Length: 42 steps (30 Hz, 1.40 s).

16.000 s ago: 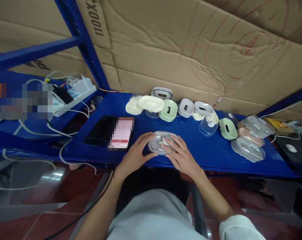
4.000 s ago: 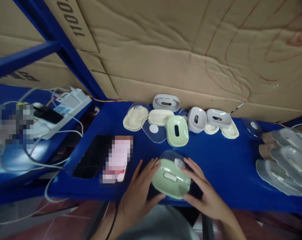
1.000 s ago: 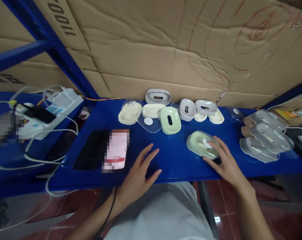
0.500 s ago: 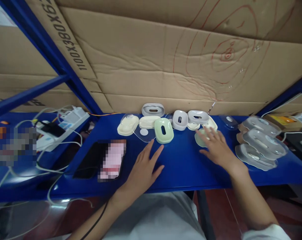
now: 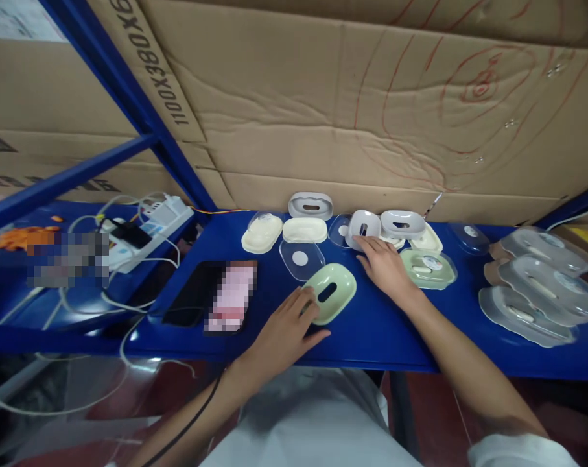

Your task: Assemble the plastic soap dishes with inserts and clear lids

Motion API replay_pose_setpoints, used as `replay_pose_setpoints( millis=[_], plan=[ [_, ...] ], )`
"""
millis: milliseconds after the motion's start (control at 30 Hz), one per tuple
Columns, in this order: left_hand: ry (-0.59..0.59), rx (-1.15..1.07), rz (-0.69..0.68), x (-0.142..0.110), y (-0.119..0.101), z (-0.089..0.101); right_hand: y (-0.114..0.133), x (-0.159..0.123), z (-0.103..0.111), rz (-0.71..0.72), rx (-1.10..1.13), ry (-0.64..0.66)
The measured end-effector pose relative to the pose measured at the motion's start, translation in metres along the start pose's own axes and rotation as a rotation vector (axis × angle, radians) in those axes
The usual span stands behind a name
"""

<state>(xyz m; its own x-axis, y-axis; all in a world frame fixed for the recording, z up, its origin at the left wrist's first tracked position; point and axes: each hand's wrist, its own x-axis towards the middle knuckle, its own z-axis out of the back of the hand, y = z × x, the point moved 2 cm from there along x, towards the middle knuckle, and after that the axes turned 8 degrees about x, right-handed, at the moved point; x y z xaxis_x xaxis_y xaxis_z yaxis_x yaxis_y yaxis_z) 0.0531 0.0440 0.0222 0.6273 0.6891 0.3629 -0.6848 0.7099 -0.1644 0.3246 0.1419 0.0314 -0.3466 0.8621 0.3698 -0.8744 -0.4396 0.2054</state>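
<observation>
My left hand (image 5: 291, 324) has its fingers curled over the left rim of a pale green slotted soap dish (image 5: 345, 292), with the thumb apart from them. My right hand (image 5: 384, 264) is open, palm down. Its fingertips reach the front edge of a light grey slotted soap dish (image 5: 369, 220) and cover part of it. Behind the green dish lies a clear lid (image 5: 308, 266) with a round white spot. To the right of my right hand sits a green dish with a clear lid (image 5: 432, 269).
Cream trays (image 5: 304, 230) and grey dishes (image 5: 310, 206) line the cardboard wall (image 5: 274, 143). Several clear-lidded pieces (image 5: 531, 318) are stacked at the right. A phone (image 5: 230, 298) lies on the blue table (image 5: 371, 337) at left, near a power strip (image 5: 172, 217) with cables.
My left hand has taken hold of the green soap dish, which has turned and come nearer to me. My right hand has moved left from the lidded green dish to the grey one.
</observation>
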Motion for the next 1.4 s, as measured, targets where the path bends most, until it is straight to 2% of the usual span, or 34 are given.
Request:
replay_pose_setpoints(
  millis=[167, 233, 333, 433, 533, 633, 700, 900, 1000, 1067, 1100, 1167, 1233, 1300, 1367, 1400],
  plan=[
    [0.000, -0.018, -0.160, -0.014, 0.012, 0.007, 0.026, -0.001, 0.009, 0.065, -0.095, -0.066],
    [-0.019, -0.026, -0.174, -0.020, 0.013, 0.012, 0.043, -0.002, 0.007, 0.187, -0.019, 0.003],
    [-0.099, -0.046, -0.165, -0.035, 0.013, 0.021, 0.059, -0.007, -0.007, 0.360, 0.152, 0.191],
    [-0.202, -0.072, -0.093, -0.053, 0.015, 0.028, 0.056, -0.010, -0.018, 0.397, 0.291, 0.255],
    [-0.261, -0.069, -0.062, -0.063, 0.016, 0.029, 0.045, -0.004, -0.018, 0.379, 0.285, 0.179],
    [-0.275, -0.074, -0.070, -0.063, 0.016, 0.026, 0.043, 0.019, -0.010, 0.339, 0.165, 0.088],
    [-0.257, -0.069, -0.071, -0.062, 0.016, 0.022, 0.049, 0.044, -0.009, 0.322, 0.108, 0.092],
    [-0.171, -0.025, -0.064, -0.061, 0.020, 0.012, 0.074, 0.135, -0.034, 0.231, -0.132, 0.357],
    [-0.180, -0.010, -0.056, -0.062, 0.022, 0.013, 0.077, 0.152, -0.035, 0.216, -0.129, 0.397],
    [-0.239, -0.060, -0.051, -0.065, 0.022, 0.015, 0.077, 0.138, -0.020, 0.211, -0.061, 0.321],
    [-0.292, -0.104, -0.041, -0.068, 0.022, 0.017, 0.077, 0.122, -0.007, 0.209, -0.005, 0.253],
    [-0.435, -0.200, 0.016, -0.076, 0.023, 0.021, 0.080, 0.072, 0.023, 0.201, 0.115, 0.087],
    [-0.593, -0.261, 0.115, -0.084, 0.026, 0.023, 0.088, 0.004, 0.048, 0.190, 0.152, -0.024],
    [-0.702, -0.288, 0.185, -0.090, 0.027, 0.024, 0.099, -0.065, 0.060, 0.186, 0.119, -0.035],
    [-0.712, -0.320, 0.193, -0.091, 0.025, 0.022, 0.112, -0.120, 0.056, 0.226, 0.060, 0.054],
    [-0.682, -0.340, 0.175, -0.089, 0.023, 0.020, 0.118, -0.138, 0.051, 0.244, 0.037, 0.099]
  ],
)
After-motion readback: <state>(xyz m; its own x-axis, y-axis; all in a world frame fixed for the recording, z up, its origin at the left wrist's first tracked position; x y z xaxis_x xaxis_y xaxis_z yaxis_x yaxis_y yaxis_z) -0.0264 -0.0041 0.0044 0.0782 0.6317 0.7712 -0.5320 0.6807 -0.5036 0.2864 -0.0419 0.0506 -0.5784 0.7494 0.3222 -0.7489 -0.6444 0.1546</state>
